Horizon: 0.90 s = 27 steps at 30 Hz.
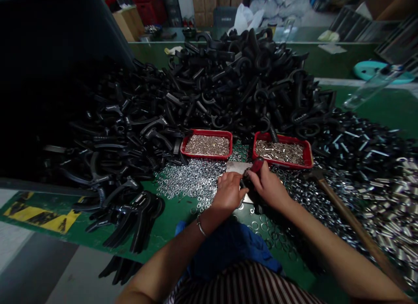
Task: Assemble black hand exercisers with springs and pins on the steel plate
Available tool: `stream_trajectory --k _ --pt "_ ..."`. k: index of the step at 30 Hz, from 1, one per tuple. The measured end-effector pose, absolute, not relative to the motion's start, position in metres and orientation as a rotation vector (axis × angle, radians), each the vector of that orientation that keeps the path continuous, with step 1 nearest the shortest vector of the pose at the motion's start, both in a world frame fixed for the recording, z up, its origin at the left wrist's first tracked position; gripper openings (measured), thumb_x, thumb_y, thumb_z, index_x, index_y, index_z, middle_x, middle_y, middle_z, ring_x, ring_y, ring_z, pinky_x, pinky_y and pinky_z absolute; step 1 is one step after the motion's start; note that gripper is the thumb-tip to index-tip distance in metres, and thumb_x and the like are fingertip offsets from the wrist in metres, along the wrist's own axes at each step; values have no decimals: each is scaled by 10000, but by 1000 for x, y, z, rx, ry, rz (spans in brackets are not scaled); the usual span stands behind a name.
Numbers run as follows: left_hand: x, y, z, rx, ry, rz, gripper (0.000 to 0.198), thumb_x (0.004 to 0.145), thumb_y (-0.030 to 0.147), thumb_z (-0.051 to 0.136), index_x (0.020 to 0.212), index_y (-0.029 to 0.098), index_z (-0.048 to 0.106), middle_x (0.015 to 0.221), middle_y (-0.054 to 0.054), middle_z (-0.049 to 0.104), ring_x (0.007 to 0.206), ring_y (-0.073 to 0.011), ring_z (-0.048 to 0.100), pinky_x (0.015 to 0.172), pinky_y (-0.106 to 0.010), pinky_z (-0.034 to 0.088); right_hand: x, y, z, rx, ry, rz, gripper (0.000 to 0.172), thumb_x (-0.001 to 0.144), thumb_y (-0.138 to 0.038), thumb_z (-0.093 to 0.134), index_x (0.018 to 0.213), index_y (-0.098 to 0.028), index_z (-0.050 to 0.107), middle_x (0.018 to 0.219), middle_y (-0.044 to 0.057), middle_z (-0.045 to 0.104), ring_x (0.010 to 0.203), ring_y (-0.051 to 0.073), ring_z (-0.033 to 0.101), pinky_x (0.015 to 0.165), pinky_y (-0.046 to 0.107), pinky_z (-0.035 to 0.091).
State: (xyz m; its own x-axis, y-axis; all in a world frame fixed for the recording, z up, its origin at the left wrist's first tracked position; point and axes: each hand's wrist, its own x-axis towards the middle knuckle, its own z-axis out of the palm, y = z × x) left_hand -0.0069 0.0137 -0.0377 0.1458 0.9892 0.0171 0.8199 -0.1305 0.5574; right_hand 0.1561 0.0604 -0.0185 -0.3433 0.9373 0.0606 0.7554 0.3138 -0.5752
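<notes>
Over a metal plate [237, 167] on the green table, my two hands work close together. My left hand [229, 191] has its fingers wrapped on a black part [257, 204], which my hands partly hide. In my right hand [268, 185] is a tool with a dark red handle [257, 165], its tip near the left fingers. Just beyond the plate stand two red trays, the left tray [207, 156] with tiny metal pieces and the right tray [282, 163] with small pins. Silver washers [186, 178] lie spread to the left of the hands.
A large heap of black curved parts [209, 86] fills the back and left. A hammer [349, 217] lies at the right, beside metal sleeves [395, 204] and dark bolts [362, 138]. Finished-looking black parts [140, 217] overhang the front left edge. A clear bottle [369, 88] lies farther back.
</notes>
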Motion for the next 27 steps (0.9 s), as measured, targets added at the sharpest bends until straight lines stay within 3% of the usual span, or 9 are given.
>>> stream_trajectory --k 6,10,15,20,22,27 --pt "1 14 -33 2060 1792 461 348 892 341 644 1180 169 550 1171 -102 597 1135 -283 496 988 -408 373 168 51 -9 -1270 -1945 1019 219 971 -478 454 966 -259 440 688 18 625 600 225 613 646 362 490" --pt "5 17 -29 2084 1806 372 344 897 319 629 1182 140 559 1162 -127 596 1126 -293 497 978 -408 380 181 34 12 -1046 -1580 1184 186 995 -470 403 1043 -290 389 809 25 676 544 196 593 576 357 505" --pt "-2 14 -23 2067 1866 322 337 891 295 632 1178 126 580 1154 -139 601 1129 -301 503 986 -432 379 238 51 -5 -1505 -2045 769 252 942 -491 495 983 -244 526 698 32 652 564 226 607 548 340 461" --pt "-43 36 -5 2217 1749 502 269 964 345 531 1186 219 617 1174 -73 622 1127 -240 529 994 -382 400 274 72 -8 -1542 -2276 281 429 920 -520 531 1205 -210 609 1101 141 683 930 321 665 755 432 517" --pt "-69 62 4 2258 1917 489 249 991 305 470 1137 210 648 1125 -78 638 1089 -225 557 980 -360 414 256 82 3 -1435 -2238 253 356 944 -476 520 1158 -220 641 1086 128 677 976 309 648 826 443 510" --pt "-117 126 15 2194 2282 -20 216 913 124 505 991 81 703 993 -176 662 941 -265 648 833 -348 476 145 125 19 -1027 -2514 417 197 968 -295 523 940 -218 702 947 81 692 912 240 630 828 370 492"
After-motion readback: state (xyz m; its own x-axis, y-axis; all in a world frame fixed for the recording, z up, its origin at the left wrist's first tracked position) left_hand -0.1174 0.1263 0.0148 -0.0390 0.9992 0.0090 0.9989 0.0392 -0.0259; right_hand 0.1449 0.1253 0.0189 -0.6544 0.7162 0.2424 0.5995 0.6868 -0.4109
